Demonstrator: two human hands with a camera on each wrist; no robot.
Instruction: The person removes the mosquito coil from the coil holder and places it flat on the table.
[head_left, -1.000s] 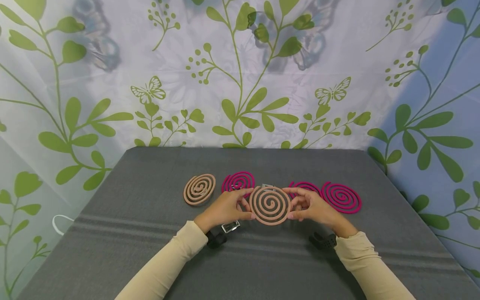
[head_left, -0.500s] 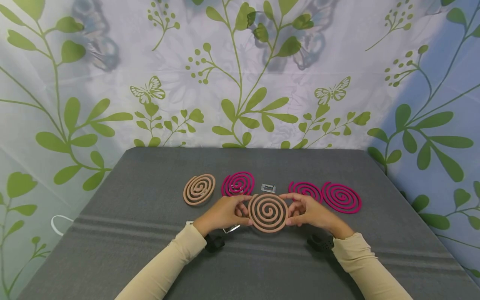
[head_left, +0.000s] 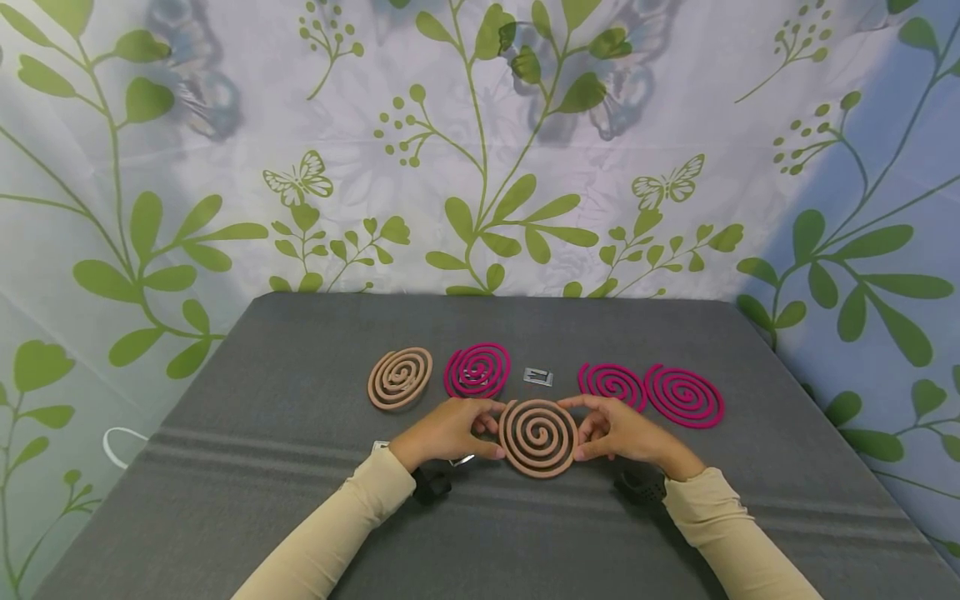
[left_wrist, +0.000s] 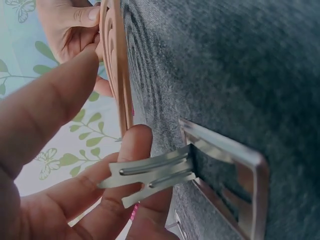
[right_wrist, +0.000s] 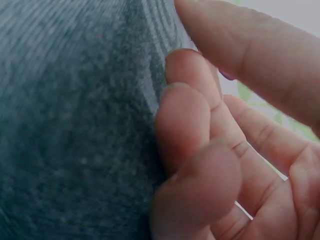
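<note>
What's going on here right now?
A person's left-hand grip and right-hand grip hold a flat tan spiral coil by opposite edges, just above the grey cloth-covered table. A matching tan coil and three flat magenta spiral coils sit farther back. A silver rectangular metal frame with a raised tab lies near the left-hand grip.

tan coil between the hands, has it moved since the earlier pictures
Yes: the held tan coil has moved down the head view, away from the metal stand beyond it.
</note>
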